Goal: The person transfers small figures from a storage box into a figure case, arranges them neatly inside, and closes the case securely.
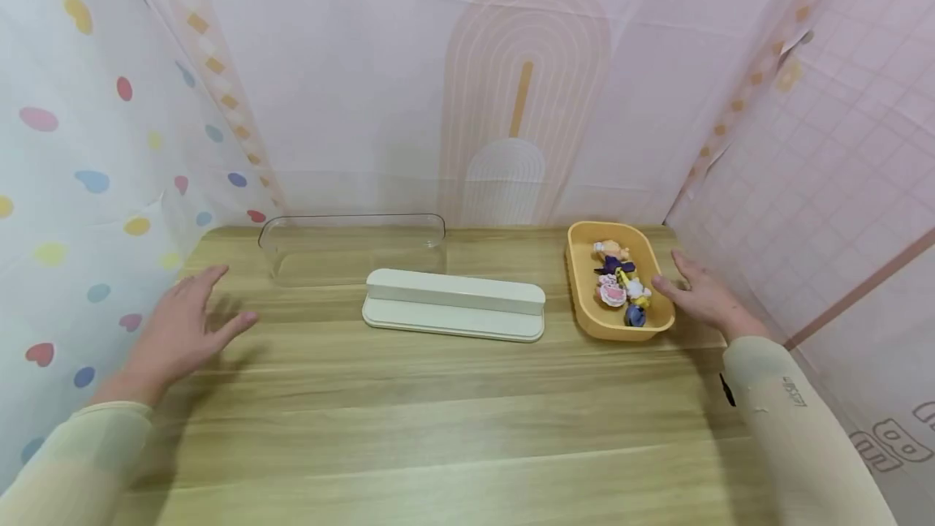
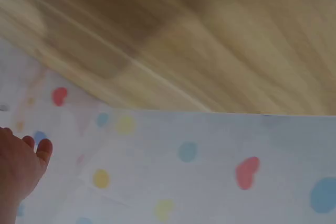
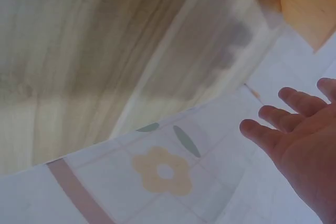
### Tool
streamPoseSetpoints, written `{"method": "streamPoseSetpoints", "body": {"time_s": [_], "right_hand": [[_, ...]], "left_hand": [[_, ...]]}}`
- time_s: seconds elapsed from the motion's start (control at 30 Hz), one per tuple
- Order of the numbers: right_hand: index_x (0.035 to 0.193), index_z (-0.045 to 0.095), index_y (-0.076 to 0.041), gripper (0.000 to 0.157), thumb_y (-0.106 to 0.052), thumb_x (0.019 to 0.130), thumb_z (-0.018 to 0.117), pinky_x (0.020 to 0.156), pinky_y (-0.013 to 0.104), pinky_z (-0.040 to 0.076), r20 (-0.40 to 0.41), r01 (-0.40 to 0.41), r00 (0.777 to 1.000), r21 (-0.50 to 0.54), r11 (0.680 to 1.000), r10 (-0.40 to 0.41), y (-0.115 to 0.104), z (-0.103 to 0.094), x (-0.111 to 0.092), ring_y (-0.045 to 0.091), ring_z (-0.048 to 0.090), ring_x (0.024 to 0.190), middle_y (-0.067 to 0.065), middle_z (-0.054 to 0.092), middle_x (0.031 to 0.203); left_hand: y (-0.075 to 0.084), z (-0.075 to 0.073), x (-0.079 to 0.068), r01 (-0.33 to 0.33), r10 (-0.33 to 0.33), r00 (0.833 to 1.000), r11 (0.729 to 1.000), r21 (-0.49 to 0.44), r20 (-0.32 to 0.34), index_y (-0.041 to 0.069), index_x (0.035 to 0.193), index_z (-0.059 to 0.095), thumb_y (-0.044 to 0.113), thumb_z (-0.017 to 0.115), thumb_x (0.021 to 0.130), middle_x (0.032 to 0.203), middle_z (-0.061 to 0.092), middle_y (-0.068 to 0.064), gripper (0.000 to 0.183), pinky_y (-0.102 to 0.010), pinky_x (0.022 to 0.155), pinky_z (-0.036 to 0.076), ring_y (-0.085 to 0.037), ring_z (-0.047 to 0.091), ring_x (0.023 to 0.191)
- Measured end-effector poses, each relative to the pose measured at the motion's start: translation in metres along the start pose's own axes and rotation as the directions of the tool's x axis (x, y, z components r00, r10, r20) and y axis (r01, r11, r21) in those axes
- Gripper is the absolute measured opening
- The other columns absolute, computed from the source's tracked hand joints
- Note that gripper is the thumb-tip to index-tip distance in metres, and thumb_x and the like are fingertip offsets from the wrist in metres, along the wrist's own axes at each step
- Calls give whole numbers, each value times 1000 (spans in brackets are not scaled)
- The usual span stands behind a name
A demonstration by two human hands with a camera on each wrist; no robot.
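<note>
My left hand (image 1: 178, 331) hovers over the left side of the table, fingers spread and nothing in it. In the left wrist view only part of that hand (image 2: 21, 163) shows at the left edge. My right hand (image 1: 701, 296) is at the right side of a yellow bin (image 1: 575, 282), thumb close to its rim, fingers extended. Several small toy figures (image 1: 612, 295) lie in the bin. The right wrist view shows the fingers of the right hand (image 3: 310, 140) apart, with a corner of the bin (image 3: 310, 9) above them.
A cream base with a raised ridge (image 1: 453, 307) lies mid-table. Behind it, to the left, stands a clear plastic case (image 1: 329, 254). Patterned cloth (image 1: 351, 104) hangs along the back and both sides of the wooden table (image 1: 438, 428).
</note>
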State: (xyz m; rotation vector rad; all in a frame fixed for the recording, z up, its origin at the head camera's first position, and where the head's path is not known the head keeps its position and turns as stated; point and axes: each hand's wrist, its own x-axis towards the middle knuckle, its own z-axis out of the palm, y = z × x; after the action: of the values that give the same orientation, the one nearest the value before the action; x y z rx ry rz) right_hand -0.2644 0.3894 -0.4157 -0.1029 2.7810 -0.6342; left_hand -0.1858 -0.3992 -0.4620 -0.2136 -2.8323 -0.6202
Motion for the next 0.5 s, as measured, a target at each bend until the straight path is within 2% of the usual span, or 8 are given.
{"method": "streamPoseSetpoints", "body": {"time_s": [0.1,0.17,0.23,0.33,0.4,0.5], "right_hand": [[170,0,-2,99,-67,108,39,123,80,15,-2,-7,1000,6,1000,7,-4,-4,0,66,10,156,37,4,173],[170,2,-1,99,-67,107,40,122,80,17,-8,-13,1000,16,1000,14,-8,-7,0,66,12,156,38,7,172],[171,5,-2,100,-69,107,41,122,81,20,-21,-15,1000,19,1000,15,-12,-10,0,66,15,155,40,10,172],[171,8,-2,101,-72,105,41,121,80,23,-40,-4,999,-5,1000,4,-19,-13,3,65,20,154,40,15,171],[171,10,-3,101,-73,105,42,120,80,25,-54,11,998,-25,1000,-12,-24,-13,4,66,24,152,41,19,170],[171,15,-4,99,-71,105,46,120,79,26,-76,40,996,-49,998,-44,-31,-12,5,64,28,152,38,23,170]], "left_hand": [[27,2,5,-76,70,991,996,-49,-116,-4,156,46,43,90,84,150,54,-38,97,-75,112,34,-62,45,136],[50,8,9,-124,112,982,990,-68,-150,-3,151,53,41,96,77,147,59,-34,97,-74,110,39,-58,50,135],[75,18,12,-160,149,984,981,-109,-99,-1,152,53,44,99,73,149,59,-31,101,-73,110,40,-56,51,137],[104,35,18,-157,163,986,973,-167,25,4,158,46,52,98,72,155,56,-26,111,-73,113,39,-52,48,142],[117,45,22,-138,161,981,970,-200,105,7,162,40,54,97,73,157,53,-24,116,-73,114,38,-51,45,144],[127,59,28,-125,155,976,974,-191,151,11,164,38,51,99,71,160,52,-21,118,-73,116,37,-51,43,146]]}}
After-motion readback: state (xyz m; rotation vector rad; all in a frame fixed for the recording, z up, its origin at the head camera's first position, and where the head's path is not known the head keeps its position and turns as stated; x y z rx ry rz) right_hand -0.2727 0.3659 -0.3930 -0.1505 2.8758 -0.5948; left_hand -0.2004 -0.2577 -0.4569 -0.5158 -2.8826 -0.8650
